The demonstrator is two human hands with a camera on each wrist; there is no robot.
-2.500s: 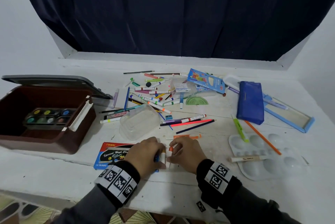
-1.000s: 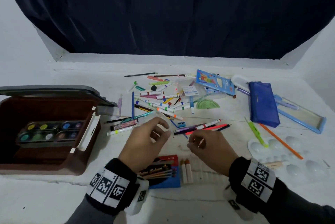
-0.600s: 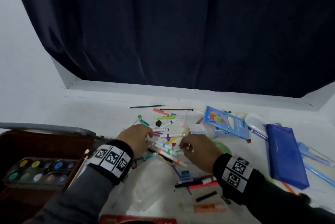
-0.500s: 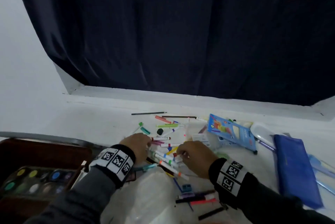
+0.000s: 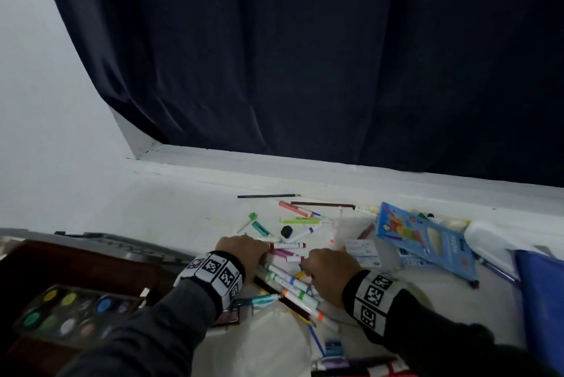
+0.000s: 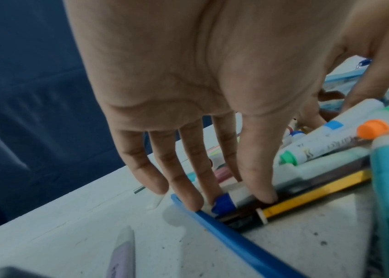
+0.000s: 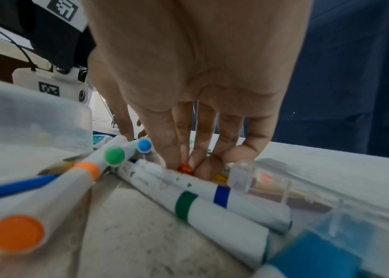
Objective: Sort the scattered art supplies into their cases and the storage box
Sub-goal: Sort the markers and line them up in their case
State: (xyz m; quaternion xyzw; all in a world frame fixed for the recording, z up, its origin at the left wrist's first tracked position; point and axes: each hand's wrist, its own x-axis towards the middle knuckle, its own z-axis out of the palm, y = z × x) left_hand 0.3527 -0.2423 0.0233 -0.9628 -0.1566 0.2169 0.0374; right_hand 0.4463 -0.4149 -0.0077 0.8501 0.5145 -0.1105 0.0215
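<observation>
1. Nearest, at the lower left of the head view: open brown storage box point(image 5: 91, 269) with a watercolour palette point(image 5: 73, 312) inside.
2. Left hand point(image 5: 241, 254) palm down on the marker pile point(image 5: 290, 282), straight fingers point(image 6: 184, 188) pressing a blue-capped marker point(image 6: 224, 205) and a blue pencil point(image 6: 236, 238); nothing gripped.
3. Right hand point(image 5: 329, 269) just beside it on the same pile, fingertips point(image 7: 172, 150) curled down around a red marker cap point(image 7: 185, 168), pinching it.
4. Beyond: blue pencil box point(image 5: 427, 239), blue pouch point(image 5: 540, 300) at the right edge.
5. Underneath: white table point(image 5: 183, 208); behind: dark curtain point(image 5: 305, 56), white wall point(image 5: 45, 102).
</observation>
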